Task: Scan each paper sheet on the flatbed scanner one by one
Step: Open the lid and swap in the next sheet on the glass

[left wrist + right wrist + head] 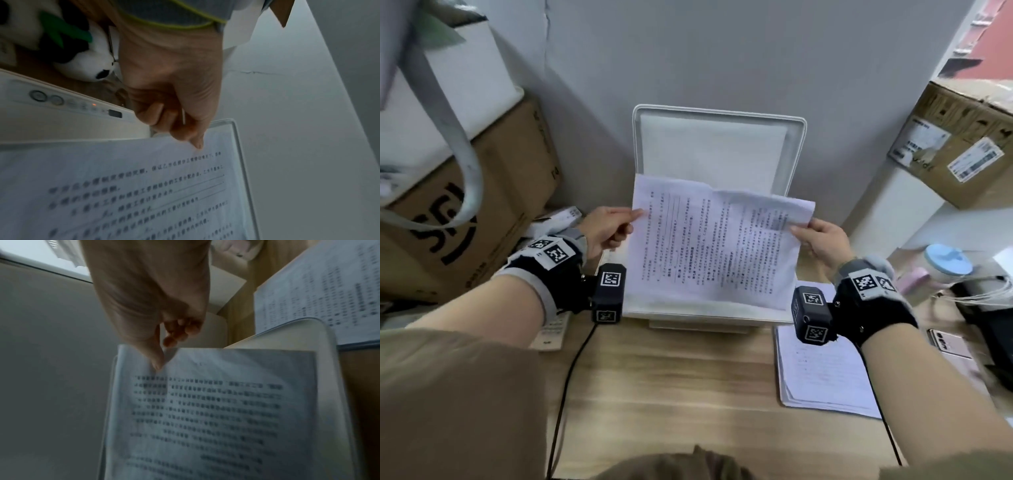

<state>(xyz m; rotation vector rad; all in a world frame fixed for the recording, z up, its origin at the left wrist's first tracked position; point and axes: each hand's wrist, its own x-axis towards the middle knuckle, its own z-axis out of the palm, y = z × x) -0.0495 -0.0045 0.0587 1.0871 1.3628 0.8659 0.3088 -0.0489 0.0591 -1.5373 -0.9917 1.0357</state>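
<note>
Printed sheet (717,245), covered in lines of dark text, is held in the air over the flatbed scanner (719,219), text side up toward the head camera, its far edge creased and slightly curled. The left hand (607,229) pinches the sheet's left edge between thumb and fingers, and the right hand (822,240) pinches its right edge the same way; the wrist views show each thumb pressed on top of the paper with the other fingers curled beneath. The scanner stands at the back edge of the wooden desk (674,383) against the grey wall, its white lid (719,144) raised upright. A stack of printed papers (825,373) lies on the desk near the right edge, just beside the scanner's front right corner. Cardboard boxes (482,212) are piled at the left edge, and a plush panda (82,53) shows in the left wrist view
</note>
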